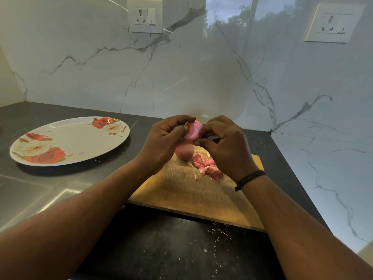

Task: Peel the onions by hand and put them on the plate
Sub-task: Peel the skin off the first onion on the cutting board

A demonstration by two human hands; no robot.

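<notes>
Your two bare forearms reach in from the bottom edge over the dark speckled countertop (161, 245), the right one wearing a black cord bracelet (249, 179) at the wrist. Both hands meet above the far end of the worn wooden chopping board (181, 190). Your left hand (161, 142) has its fingers curled around a pink, partly skinned onion (192, 131), thumb pressed against its side. Your right hand (224, 146) is also curled, its fingertips pinching at the near edge of the same onion, so both hands grip it and hold it clear of the board. Below them a second round reddish onion (183, 154) sits on the board, just beside a loose heap of pink onion skins (205, 165). Well to the left, the oval white plate with red rose print (68, 138) rests on the countertop, apart from the board; it holds no onion, only a tiny pink scrap (81, 153) near its front rim.
</notes>
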